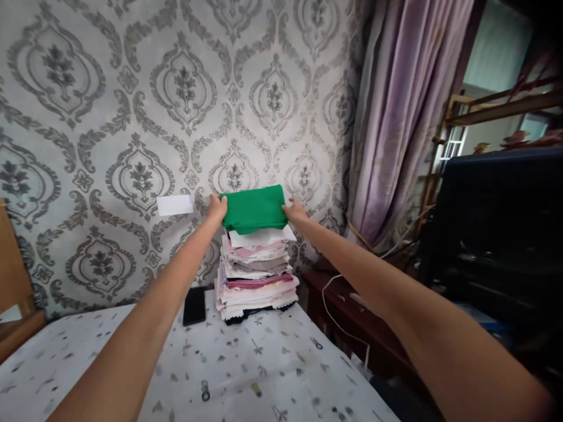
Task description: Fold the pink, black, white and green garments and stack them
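Note:
A folded green cloth (254, 208) is held between my two hands at the top of a tall stack of folded clothes (257, 275). My left hand (217, 208) grips its left edge, and my right hand (295, 211) pinches its right edge. Right under the green cloth lies a white piece (264, 237) whose corner sticks out to the right. Pink, white, grey and dark layers make up the stack, which stands on the patterned bed sheet (246, 363) against the wall.
A black phone (194, 306) lies on the sheet left of the stack. Right of the bed are a dark red cabinet (352, 316) with a white cable, a large black screen (497, 234) and a purple curtain (396, 117). A wooden edge (15, 264) shows at far left.

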Demonstrator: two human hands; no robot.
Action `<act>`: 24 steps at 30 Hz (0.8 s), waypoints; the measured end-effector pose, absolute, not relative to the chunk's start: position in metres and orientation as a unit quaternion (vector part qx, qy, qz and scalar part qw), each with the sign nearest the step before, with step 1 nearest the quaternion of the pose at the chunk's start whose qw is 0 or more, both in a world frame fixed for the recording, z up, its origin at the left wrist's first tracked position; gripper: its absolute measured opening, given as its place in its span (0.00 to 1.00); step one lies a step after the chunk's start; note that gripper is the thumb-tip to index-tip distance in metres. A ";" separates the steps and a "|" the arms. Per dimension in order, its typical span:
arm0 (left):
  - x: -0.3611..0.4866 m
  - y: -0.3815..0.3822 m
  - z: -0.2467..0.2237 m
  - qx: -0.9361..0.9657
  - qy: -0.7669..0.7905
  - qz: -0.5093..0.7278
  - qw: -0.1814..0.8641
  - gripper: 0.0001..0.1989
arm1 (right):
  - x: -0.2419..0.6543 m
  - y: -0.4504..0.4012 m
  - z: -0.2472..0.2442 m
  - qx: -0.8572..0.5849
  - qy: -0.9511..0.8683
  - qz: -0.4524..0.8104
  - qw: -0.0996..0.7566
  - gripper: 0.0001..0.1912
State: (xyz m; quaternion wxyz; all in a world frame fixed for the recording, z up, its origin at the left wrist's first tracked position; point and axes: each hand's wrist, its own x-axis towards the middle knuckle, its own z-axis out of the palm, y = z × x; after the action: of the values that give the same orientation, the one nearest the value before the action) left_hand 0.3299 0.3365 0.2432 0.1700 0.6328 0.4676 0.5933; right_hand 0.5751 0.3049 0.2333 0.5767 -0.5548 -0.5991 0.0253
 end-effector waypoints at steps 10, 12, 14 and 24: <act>0.348 0.373 0.187 0.759 0.442 0.460 0.133 0.24 | 0.508 0.358 0.204 -0.593 -0.747 -0.055 0.296 0.29; 0.330 0.373 0.174 0.758 0.447 0.456 0.132 0.24 | 0.501 0.367 0.200 -0.615 -0.733 -0.021 0.290 0.33; 0.303 0.365 0.148 0.732 0.505 0.443 0.118 0.24 | 0.500 0.379 0.197 -0.622 -0.728 -0.021 0.287 0.35; 0.228 0.279 -0.023 0.550 0.797 0.206 0.141 0.36 | 0.502 0.387 0.203 -0.645 -0.726 0.025 0.237 0.34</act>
State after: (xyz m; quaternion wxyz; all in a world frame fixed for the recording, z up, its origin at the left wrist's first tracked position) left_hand 0.2280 0.2789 -0.0229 0.1414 0.5500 0.7970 0.2057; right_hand 0.5022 0.3873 0.2028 0.2366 -0.6449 -0.7262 0.0255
